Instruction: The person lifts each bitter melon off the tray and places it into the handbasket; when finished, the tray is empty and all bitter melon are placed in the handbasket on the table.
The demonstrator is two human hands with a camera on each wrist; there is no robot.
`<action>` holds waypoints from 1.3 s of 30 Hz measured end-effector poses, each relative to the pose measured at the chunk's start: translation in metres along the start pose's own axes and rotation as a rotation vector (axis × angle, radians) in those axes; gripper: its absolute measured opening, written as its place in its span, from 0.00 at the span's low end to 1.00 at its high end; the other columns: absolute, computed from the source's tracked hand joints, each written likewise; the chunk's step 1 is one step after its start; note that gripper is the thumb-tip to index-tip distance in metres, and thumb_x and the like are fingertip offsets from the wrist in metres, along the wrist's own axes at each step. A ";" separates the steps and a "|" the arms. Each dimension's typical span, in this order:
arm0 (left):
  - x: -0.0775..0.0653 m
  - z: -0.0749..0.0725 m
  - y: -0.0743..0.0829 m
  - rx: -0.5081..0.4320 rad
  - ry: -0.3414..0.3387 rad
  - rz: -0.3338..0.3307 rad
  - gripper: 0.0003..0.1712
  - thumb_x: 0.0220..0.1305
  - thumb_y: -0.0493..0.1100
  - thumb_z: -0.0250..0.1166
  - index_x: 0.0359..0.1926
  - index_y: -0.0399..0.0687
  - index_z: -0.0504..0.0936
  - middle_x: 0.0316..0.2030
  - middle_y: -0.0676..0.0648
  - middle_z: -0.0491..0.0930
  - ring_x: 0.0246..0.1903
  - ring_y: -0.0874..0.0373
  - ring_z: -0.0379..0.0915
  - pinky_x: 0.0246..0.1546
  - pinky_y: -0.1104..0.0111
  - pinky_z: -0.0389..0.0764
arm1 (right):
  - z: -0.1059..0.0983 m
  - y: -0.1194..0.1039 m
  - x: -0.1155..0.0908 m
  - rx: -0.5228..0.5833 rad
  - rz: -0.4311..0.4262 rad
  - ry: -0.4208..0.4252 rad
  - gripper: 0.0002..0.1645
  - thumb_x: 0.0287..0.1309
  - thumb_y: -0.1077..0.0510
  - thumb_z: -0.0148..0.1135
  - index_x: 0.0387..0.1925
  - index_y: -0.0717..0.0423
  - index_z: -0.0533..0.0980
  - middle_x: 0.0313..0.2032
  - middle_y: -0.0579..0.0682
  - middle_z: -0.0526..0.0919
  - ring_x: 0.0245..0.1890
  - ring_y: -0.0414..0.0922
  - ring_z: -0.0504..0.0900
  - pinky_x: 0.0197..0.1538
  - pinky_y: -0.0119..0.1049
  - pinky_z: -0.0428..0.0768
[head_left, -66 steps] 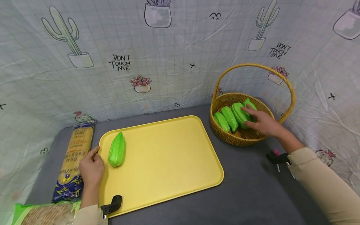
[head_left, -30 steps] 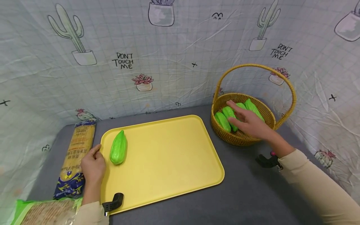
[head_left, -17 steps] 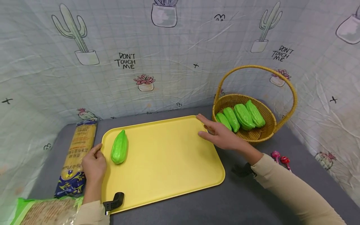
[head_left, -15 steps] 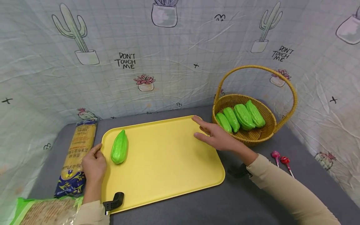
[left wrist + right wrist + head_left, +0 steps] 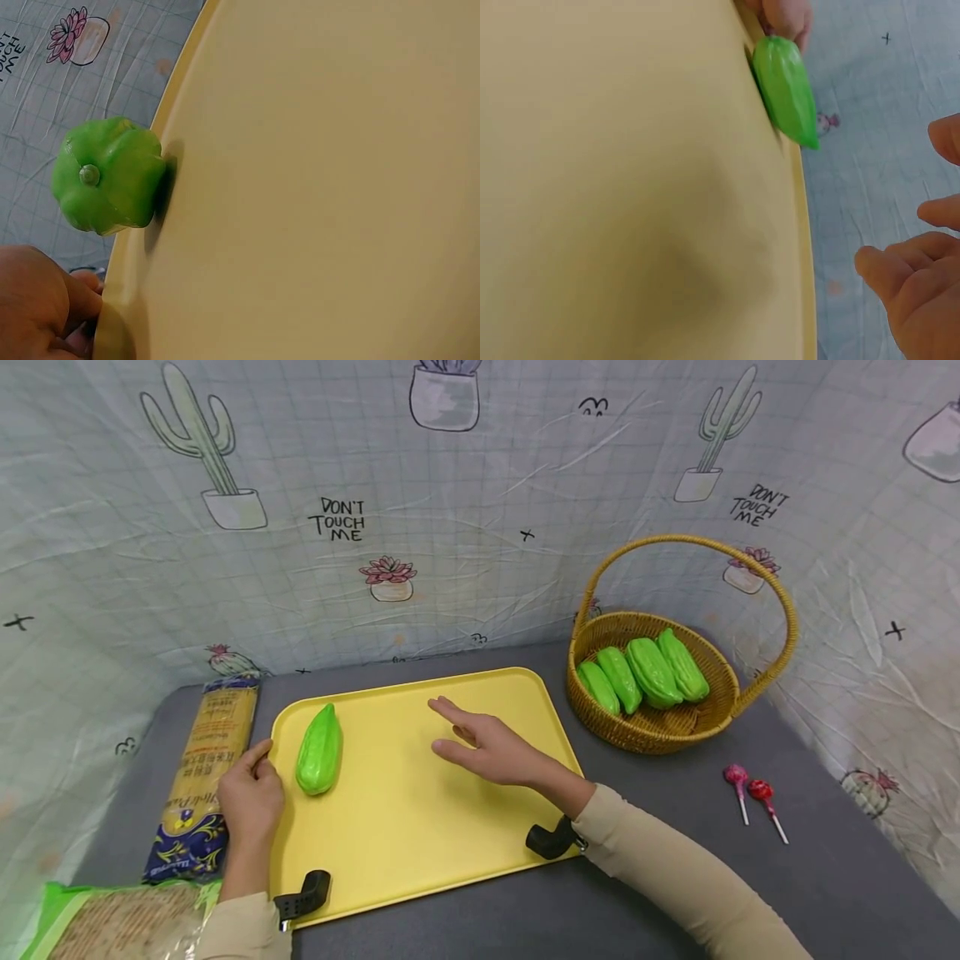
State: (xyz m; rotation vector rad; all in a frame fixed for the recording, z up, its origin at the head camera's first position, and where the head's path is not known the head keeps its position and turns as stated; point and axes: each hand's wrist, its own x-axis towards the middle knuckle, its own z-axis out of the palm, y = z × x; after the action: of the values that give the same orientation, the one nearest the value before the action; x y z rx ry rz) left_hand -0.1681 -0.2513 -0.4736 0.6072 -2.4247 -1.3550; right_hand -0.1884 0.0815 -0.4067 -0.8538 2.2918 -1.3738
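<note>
My left hand (image 5: 251, 797) grips the left rim of the yellow tray (image 5: 420, 852), its fingers curled at the edge in the left wrist view. Just inside that rim lies a glossy green star fruit (image 5: 318, 752), ribbed and pointed at its far end; the left wrist view shows its lobed stem end (image 5: 109, 176). Over the middle of the tray my right hand (image 5: 491, 747) hovers with nothing in it, fingers extended and thumb apart, palm facing left. Several more green star fruits (image 5: 652, 672) lie side by side in the wicker basket (image 5: 637, 739) at the right.
The basket has a tall arched handle (image 5: 682, 537). Two lollipops, one pink (image 5: 736, 773) and one red (image 5: 761, 790), lie right of the tray on the dark table (image 5: 675, 843). A pasta packet (image 5: 206, 768) and a green-edged bag (image 5: 127, 927) lie left. Patterned cloth (image 5: 450, 510) hangs behind.
My right hand has left the basket with nothing in it and swung left over the tray. The lollipops have come into full view. My left hand has stayed at the tray's rim.
</note>
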 end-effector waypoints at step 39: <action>0.003 -0.001 0.000 0.028 0.024 0.022 0.24 0.77 0.33 0.44 0.67 0.35 0.76 0.66 0.30 0.75 0.69 0.34 0.67 0.67 0.43 0.72 | 0.117 -0.023 0.110 -0.147 0.128 0.090 0.43 0.73 0.40 0.54 0.81 0.47 0.53 0.81 0.64 0.45 0.78 0.57 0.61 0.77 0.44 0.67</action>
State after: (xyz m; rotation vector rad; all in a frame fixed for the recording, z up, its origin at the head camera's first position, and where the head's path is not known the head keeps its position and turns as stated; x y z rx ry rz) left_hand -0.1703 -0.2532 -0.4731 0.5990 -2.4274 -1.2999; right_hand -0.1996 -0.0763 -0.4404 -0.6874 2.4941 -1.2247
